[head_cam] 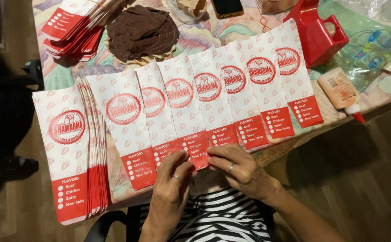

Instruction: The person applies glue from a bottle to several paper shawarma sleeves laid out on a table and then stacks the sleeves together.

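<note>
In the head view, your left hand [170, 179] is sitting low and centre in the frame, fingers curled, with the fingertips pinching the bottom red edge of one paper sleeve [184, 112] in the fanned row. Your right hand [240, 168] is lying just beside it to the right, fingers bent and pressing down on the lower edge of the next sleeve [213, 105]; you are wearing a ring on each hand. How firmly either grip is closing on the paper I cannot tell, since the fingertips are covering the edges.

The row of white and red sleeves [231, 94] is running across the middle of the frame, overlapping one another and rising toward the upper right, all lying flat on the worktop [61, 74], which is covered with a patterned cloth. At the left of the frame a thick stack of the same sleeves [68, 152] is hanging over the worktop's near edge. Another stack [72, 29] is lying at the upper left, next to a brown quilted mat [141, 29]. At the upper right a red plastic holder [316, 33] is standing, and below it, at the right, a glue bottle [341, 92] with a red tip is lying on its side. A phone [226, 6] is showing at the top edge.
</note>
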